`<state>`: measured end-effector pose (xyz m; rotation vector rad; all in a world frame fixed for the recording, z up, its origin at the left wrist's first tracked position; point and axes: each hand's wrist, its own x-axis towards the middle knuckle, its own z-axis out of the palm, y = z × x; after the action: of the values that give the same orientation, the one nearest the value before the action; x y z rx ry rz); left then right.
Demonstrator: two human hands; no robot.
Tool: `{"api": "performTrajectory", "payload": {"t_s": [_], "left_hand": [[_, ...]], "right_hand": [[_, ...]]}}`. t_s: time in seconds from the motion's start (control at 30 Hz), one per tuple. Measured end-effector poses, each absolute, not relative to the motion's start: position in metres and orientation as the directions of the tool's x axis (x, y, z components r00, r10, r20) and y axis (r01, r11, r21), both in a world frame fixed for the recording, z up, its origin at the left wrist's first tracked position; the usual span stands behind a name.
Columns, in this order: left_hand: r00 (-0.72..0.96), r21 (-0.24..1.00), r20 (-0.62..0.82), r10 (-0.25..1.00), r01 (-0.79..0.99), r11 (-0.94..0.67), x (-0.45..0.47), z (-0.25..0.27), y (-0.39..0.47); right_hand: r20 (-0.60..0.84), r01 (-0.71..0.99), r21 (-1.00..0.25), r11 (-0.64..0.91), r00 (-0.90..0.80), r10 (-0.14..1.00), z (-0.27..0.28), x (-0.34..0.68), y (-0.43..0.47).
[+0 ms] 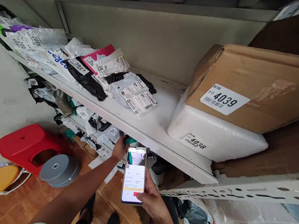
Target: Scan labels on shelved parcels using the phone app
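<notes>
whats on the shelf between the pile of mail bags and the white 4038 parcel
Nothing. In the head view the white shelf is bare between the pile of mail bags and the 4038 parcel.

At two o'clock from my hands the cardboard box carries a white label reading 4039, with a barcode and small print "2-2" beside it. Just under it, the white foam-wrapped parcel has a label reading 4038. At eleven o'clock on the upper shelf, a black mailer bag shows 3027, and further out at ten o'clock a clear bag reads 2005, with 200 on its neighbour. On the lower shelf at twelve, a grey bag reads 3011. The phone in my right hand shows text too small to read
</notes>
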<state>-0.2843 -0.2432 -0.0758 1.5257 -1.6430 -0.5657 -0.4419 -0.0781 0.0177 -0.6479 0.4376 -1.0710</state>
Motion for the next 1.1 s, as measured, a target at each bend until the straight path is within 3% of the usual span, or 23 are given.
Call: {"api": "performTrajectory", "payload": {"t_s": [0.13, 0.27, 0.5, 0.83, 1.1], "left_hand": [[-0.075, 0.692, 0.31, -0.948, -0.666, 0.279, -0.316, -0.068, -0.219], [-0.222, 0.623, 0.248, -0.943, -0.709, 0.331, -0.364, -0.048, -0.207], [-0.145, 0.534, 0.124, -0.982, -0.824, 0.189, -0.377, -0.02, -0.215], [-0.221, 0.4, 0.239, -0.945, -0.865, 0.303, -0.34, -0.015, -0.216], [-0.225, 0.301, 0.17, -0.959, -0.915, 0.268, -0.37, -0.019, -0.204]], "right_hand": [[-0.061, 0.759, -0.577, 0.3, 0.327, -0.943, -0.006, -0.451, -0.053], [-0.131, 0.826, -0.516, 0.225, 0.184, -0.974, -0.03, -0.468, -0.021], [-0.202, 0.809, -0.567, 0.154, 0.044, -0.978, -0.008, -0.484, 0.013], [-0.218, 0.865, -0.502, 0.027, -0.096, -0.971, -0.031, -0.467, 0.063], [-0.18, 0.889, -0.457, -0.026, -0.122, -0.976, -0.037, -0.447, 0.067]]}}
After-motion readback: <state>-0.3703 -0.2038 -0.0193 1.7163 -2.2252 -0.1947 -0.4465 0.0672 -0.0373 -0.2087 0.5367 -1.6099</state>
